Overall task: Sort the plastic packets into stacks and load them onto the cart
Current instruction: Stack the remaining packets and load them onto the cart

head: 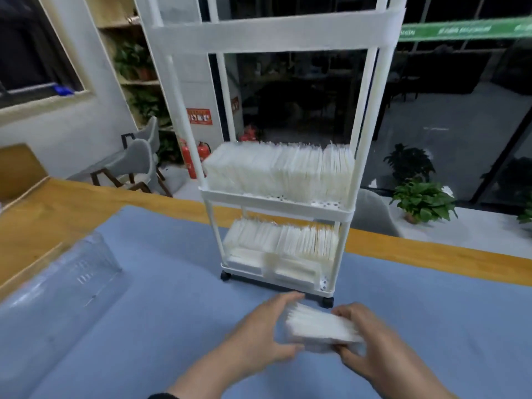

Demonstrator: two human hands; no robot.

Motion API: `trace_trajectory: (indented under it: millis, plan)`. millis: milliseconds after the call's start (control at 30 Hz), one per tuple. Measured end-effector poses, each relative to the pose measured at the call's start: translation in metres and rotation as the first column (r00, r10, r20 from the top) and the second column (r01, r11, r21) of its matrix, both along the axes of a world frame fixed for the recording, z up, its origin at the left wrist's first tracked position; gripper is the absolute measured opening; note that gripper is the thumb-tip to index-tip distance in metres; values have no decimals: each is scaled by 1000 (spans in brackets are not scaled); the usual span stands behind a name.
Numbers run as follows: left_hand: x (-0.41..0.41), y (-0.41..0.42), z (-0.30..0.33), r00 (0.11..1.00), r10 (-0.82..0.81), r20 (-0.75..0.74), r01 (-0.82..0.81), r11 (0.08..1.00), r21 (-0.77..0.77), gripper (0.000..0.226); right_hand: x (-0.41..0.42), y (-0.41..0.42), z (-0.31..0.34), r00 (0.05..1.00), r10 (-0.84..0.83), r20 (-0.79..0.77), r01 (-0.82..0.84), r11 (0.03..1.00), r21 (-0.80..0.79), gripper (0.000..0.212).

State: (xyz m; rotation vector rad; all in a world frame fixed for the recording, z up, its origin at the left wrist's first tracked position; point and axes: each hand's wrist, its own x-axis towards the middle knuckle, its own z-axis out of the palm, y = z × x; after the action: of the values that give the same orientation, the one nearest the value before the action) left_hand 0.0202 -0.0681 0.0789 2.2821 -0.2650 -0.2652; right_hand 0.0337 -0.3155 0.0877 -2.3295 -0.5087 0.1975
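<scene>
We see a stack (322,326) of white plastic packets held just above the blue cloth (172,283), low in the view and just in front of the cart (276,208). The frame is motion-blurred, so single packets in the stack cannot be counted.

Left hand (264,332): at the stack's left end, fingers reaching over the far edge, thumb curled in at the near lower corner. Its grip is closed on the stack.

Right hand (371,338): at the stack's right end, fingers curled under the near edge and over the top corner. Its grip is likewise closed on the stack.

The cart is white, with tiers and black casters, and stands on the cloth directly behind the hands. The middle tier carries a full row of packets (279,171) standing upright on edge. The bottom tier carries another upright row (282,240), with more white packets lying flat in front of it. The top tier is cut off by the frame edge.

The cloth covers a wooden counter (57,214). A clear plastic bin (57,298) lies on the cloth at left, well apart from the hands.

Beyond the counter: grey chairs (135,162), red extinguishers (193,159), potted plants (423,200).
</scene>
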Motion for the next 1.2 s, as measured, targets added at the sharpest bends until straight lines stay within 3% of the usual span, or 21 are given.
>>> trace_trajectory:
  millis: [167, 400, 600, 733, 867, 1200]
  plan:
    - [5, 59, 128, 984, 119, 130, -119, 993, -8, 51, 21, 58, 118, 985, 90, 147, -91, 996, 5, 45]
    - [64, 120, 226, 950, 150, 272, -159, 987, 10, 51, 78, 126, 218, 987, 14, 159, -27, 997, 77, 40]
    - [134, 142, 230, 893, -57, 446, -104, 939, 327, 69, 130, 165, 222, 988, -116, 103, 105, 989, 107, 35]
    - [161, 139, 220, 806, -255, 534, -81, 846, 527, 61, 145, 177, 211, 982, -161, 96, 149, 981, 124, 34]
    - [176, 142, 212, 810, -287, 512, -64, 824, 564, 51, 154, 185, 203, 982, -176, 76, 168, 981, 102, 33]
    - [173, 150, 201, 782, -342, 521, -21, 821, 571, 48, 155, 186, 189, 988, -121, 91, 113, 990, 84, 34]
